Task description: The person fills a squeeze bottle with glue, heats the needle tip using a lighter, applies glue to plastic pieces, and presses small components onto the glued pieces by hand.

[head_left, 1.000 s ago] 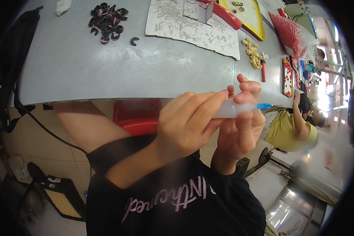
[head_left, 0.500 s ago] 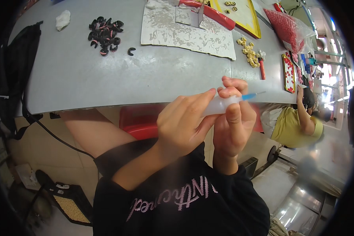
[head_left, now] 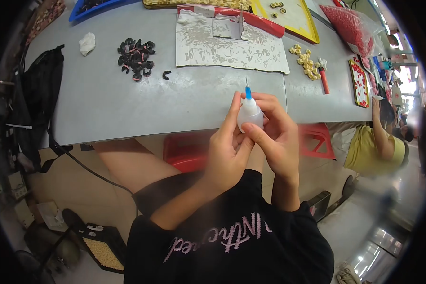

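Observation:
A translucent white squeeze bottle [head_left: 250, 116] with a blue tip and thin needle points up, away from my body. Both hands hold it above my lap, near the table's front edge. My left hand [head_left: 227, 151] wraps its left side, and my right hand [head_left: 279, 137] grips its right side with the thumb across the front. Beyond them on the grey table [head_left: 175, 106] lie a pile of black curved pieces [head_left: 136, 57], one separate black piece [head_left: 166, 75] and a white board [head_left: 227, 54] covered in grey marks.
Pale yellow pieces [head_left: 306, 62] and a red tube [head_left: 324, 81] lie right of the board. Farther right are a tray of red pieces [head_left: 359, 83] and a bag of red material [head_left: 350, 29]. A person in yellow [head_left: 376, 149] sits at right. A black bag [head_left: 45, 90] hangs at left.
The bottle has turned from pointing right to pointing up and away from me. My hands have closed around it, the right fingers now curled behind it. The view has shifted, showing more of the table's far side.

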Motion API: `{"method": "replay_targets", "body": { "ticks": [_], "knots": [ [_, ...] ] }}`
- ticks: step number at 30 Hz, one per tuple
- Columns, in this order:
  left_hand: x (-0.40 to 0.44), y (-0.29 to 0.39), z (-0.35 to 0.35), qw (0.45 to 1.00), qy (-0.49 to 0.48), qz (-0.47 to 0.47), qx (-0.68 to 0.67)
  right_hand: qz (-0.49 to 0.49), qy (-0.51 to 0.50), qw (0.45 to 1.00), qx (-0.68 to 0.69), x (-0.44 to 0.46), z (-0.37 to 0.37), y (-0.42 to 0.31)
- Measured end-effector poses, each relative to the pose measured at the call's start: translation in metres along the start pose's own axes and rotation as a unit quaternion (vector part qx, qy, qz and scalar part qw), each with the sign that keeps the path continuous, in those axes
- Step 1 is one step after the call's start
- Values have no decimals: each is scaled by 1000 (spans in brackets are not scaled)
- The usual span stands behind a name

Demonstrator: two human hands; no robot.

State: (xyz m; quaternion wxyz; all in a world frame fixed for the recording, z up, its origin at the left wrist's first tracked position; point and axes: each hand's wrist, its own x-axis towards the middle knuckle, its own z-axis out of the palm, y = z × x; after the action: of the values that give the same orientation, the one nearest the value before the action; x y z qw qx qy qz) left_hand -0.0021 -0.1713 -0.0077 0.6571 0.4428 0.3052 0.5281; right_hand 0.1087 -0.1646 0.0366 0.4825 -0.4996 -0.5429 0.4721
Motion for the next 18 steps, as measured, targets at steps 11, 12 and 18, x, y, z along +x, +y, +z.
{"method": "replay_targets", "body": {
  "ticks": [11, 12, 18],
  "knots": [
    [-3, 12, 0, 971, 51, 64, 226, -13, 119, 983, -142, 11, -32, 6],
    [-3, 13, -4, 967, 55, 71, 239, -7, 115, 979, -170, 14, -37, 5],
    [0, 17, -26, 945, 99, 125, 286, -12, 76, 945, -318, 25, -67, -15]
  ]
}}
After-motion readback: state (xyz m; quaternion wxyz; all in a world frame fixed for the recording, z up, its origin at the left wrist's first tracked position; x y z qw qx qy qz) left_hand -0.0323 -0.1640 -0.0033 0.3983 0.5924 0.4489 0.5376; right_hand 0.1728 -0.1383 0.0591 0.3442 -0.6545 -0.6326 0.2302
